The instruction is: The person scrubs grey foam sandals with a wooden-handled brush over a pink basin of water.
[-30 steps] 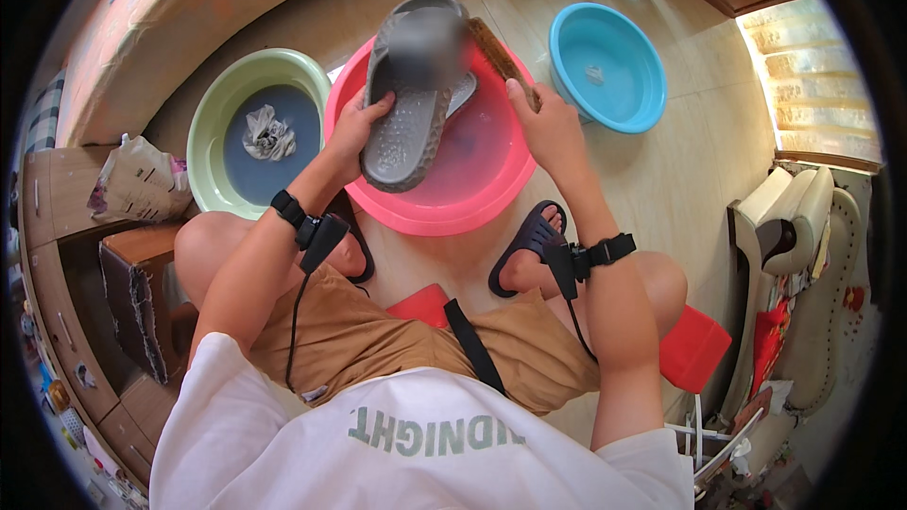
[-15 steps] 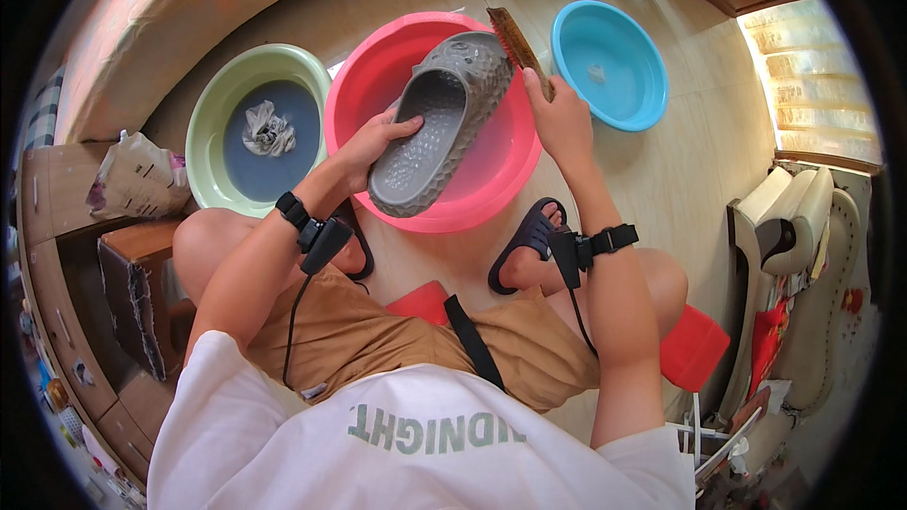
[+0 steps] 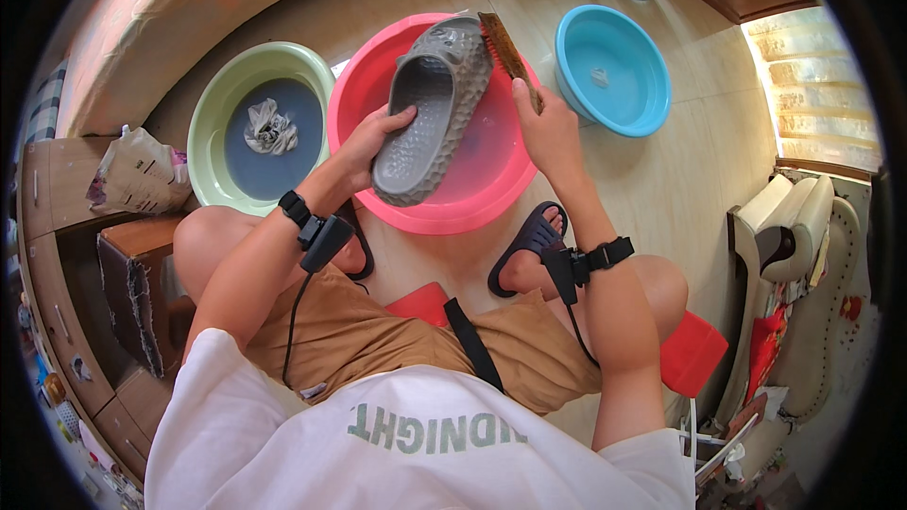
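My left hand (image 3: 375, 140) grips a grey textured slide sandal (image 3: 436, 104) by its heel side, thumb pressed on the insole. The sandal hangs tilted over a pink basin (image 3: 342, 113) that has cloudy water in it. In my right hand (image 3: 550, 132) is a wooden scrub brush (image 3: 508, 52) with reddish bristles. Its bristles lie against the right outer side of the sandal's toe. The fingers of my right hand wrap round the brush handle, partly hiding it.
A green basin (image 3: 203, 113) with murky water and a crumpled wet cloth (image 3: 270, 127) stands at the left. A light blue basin (image 3: 624, 113) is at the right. My feet in dark slides (image 3: 529, 244) flank the pink basin's near side. A wooden cabinet (image 3: 66, 274) lines the left.
The sandal has turned more upright, its toe swinging left. My right hand and the brush have shifted slightly left and down along the sandal's side.
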The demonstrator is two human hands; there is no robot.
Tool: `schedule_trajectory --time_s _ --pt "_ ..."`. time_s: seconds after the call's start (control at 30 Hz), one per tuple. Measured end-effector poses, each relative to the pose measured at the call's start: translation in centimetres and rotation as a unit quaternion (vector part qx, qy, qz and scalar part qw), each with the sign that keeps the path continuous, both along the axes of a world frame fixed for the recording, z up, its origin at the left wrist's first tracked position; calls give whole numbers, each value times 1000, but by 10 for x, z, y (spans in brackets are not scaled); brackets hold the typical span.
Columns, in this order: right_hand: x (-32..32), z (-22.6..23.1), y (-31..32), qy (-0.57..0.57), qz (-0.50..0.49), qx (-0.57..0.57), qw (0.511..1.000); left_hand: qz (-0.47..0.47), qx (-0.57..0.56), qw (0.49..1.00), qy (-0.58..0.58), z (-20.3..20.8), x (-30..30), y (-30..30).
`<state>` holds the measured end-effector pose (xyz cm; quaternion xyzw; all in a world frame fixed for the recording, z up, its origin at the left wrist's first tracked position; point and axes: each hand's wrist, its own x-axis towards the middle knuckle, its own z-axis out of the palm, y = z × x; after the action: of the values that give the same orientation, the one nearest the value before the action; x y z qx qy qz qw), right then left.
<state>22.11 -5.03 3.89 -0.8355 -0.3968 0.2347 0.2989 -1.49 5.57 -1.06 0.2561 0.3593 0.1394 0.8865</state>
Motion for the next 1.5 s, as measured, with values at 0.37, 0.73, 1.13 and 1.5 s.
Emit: schedule_trajectory --time_s 0.37,0.73,1.13,1.5 --pt "21 -24 2 -57 -30 1 998 -74 -7 997 14 -4 -3 -7" --pt "14 -19 4 -21 -26 19 999 -43 -55 998 4 -9 -3 1" --pt "9 -10 3 4 -15 -31 999 -28 -49 998 -3 -4 -3 4" --pt "27 -8 5 -14 7 -59 998 -48 5 999 21 1 -6 5"
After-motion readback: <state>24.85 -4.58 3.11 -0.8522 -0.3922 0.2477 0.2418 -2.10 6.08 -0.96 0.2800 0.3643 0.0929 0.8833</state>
